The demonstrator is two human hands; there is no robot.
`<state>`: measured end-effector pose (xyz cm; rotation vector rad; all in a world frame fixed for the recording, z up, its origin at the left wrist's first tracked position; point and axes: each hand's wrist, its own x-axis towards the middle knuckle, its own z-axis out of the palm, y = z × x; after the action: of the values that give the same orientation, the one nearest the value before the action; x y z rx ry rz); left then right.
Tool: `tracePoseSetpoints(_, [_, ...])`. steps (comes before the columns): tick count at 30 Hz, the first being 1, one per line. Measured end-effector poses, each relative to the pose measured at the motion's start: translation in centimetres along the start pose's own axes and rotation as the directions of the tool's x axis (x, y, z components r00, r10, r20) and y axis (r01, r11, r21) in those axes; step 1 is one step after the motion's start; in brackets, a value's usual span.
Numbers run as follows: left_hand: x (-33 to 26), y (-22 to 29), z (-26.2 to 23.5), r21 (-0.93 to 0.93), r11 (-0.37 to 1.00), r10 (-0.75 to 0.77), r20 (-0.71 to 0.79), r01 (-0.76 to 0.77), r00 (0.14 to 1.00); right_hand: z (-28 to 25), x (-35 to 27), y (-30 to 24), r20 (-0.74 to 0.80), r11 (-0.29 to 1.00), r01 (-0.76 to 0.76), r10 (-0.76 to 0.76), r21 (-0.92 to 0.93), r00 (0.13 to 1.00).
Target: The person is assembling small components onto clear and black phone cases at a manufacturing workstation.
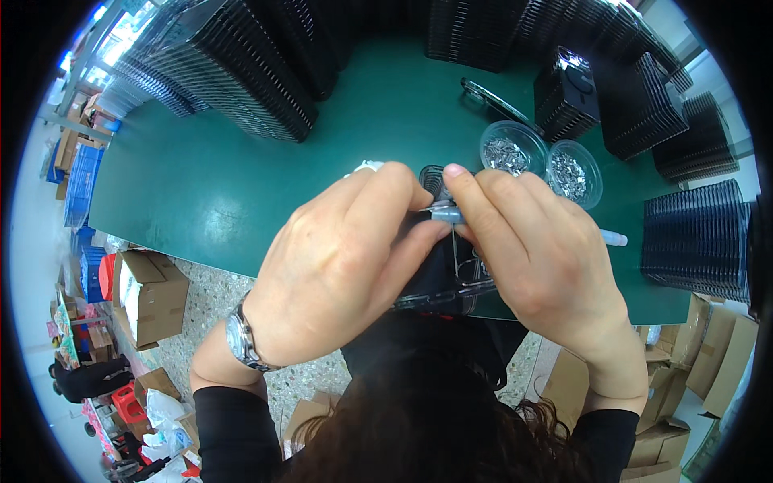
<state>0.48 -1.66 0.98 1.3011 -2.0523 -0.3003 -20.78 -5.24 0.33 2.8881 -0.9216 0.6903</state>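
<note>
My left hand [338, 249] and my right hand [539, 241] meet near the table's front edge, fingertips almost touching. A slim pale-blue pen-like tool [614, 238] runs through my right hand, its rear end sticking out past the knuckles. Its grey-blue front [447, 214] shows between the two hands, held by my right thumb and fingers. My left thumb and forefinger are pinched at that front end; what they grip is too small and covered to name. Below the hands lies a dark piece with glossy edges [439, 298], mostly hidden. A coiled wire-like part [432, 179] shows behind the fingertips.
Two clear round tubs, a larger tub [485, 145] and a smaller tub [597, 181], hold small silvery metal pieces. Behind them lies a dark phone-like slab [499, 103]. Tall stacks of black trays [250, 80] line the green table [185, 177]. Cardboard boxes [153, 298] stand on the floor.
</note>
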Motion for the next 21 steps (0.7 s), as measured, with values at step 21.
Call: tracePoseSetpoints(21, [-1.4,1.1,-0.3,0.325,0.931,0.210,-0.109,-0.165,0.971,-0.5,-1.4,0.0,-0.211,0.995,0.072,-0.084,-0.064,0.974])
